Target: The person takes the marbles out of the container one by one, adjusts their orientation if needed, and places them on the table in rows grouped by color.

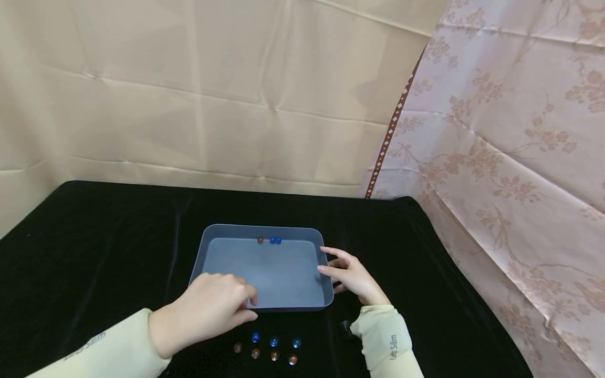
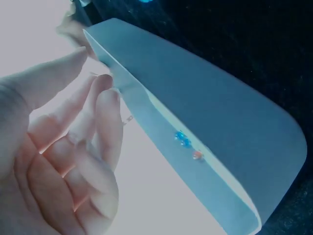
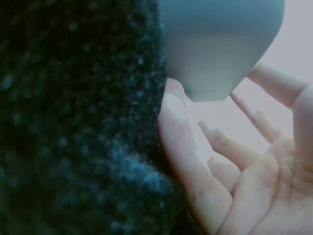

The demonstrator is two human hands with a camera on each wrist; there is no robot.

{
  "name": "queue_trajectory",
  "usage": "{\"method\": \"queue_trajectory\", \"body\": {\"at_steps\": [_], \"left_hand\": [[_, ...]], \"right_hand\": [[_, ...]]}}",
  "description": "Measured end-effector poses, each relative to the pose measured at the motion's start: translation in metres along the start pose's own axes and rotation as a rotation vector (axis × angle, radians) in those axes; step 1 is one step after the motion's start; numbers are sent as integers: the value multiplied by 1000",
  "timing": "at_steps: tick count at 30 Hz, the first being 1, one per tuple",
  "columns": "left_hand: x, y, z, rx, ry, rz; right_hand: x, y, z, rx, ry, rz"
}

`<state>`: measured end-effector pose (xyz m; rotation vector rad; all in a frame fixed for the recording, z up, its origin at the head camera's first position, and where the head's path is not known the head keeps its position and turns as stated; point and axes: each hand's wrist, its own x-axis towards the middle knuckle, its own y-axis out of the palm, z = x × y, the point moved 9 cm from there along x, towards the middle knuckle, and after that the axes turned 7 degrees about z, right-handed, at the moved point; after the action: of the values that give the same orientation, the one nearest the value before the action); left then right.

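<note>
A shallow blue-grey tray (image 1: pixel 264 270) sits on the black cloth. Its far side holds two blue marbles (image 1: pixel 275 240) and one amber marble (image 1: pixel 260 240). My left hand (image 1: pixel 208 304) hovers at the tray's near left edge, fingers loosely bent; nothing shows between them in the left wrist view. At the tray's right wall is my right hand (image 1: pixel 352 275), its fingers spread and fingertips right at the rim. In front of the tray lie loose marbles: three blue ones, such as the blue marble (image 1: pixel 274 342), and several amber ones, such as the amber marble (image 1: pixel 256 354).
Black cloth (image 1: pixel 118 252) covers the table. Behind it hangs a cream curtain (image 1: pixel 212 105), and a pink floral curtain (image 1: pixel 510 147) hangs along the right. A small dark object (image 1: pixel 346 328) shows beside the right cuff.
</note>
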<state>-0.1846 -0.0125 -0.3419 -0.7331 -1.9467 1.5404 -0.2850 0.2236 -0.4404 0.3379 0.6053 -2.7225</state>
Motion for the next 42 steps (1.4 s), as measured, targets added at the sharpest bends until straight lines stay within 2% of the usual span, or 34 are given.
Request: {"method": "queue_trajectory", "body": {"at_steps": [6,14,29,36,42], "left_hand": [[9,1,11,-64,-45,42],[21,-2,23,-50,-93,36],[49,-2,44,-33,-223,56],[59,-4,57,-68,-274,64],[65,-6,68,-85,-320,48]], "right_hand": [[0,0,1,-3,-1,0],[-3,0,2,-6,-13,10],[-2,-1,1,-7,3,3],[-1,-2,-2,4,25,1],[-2,-1,0,4,4,14]]}}
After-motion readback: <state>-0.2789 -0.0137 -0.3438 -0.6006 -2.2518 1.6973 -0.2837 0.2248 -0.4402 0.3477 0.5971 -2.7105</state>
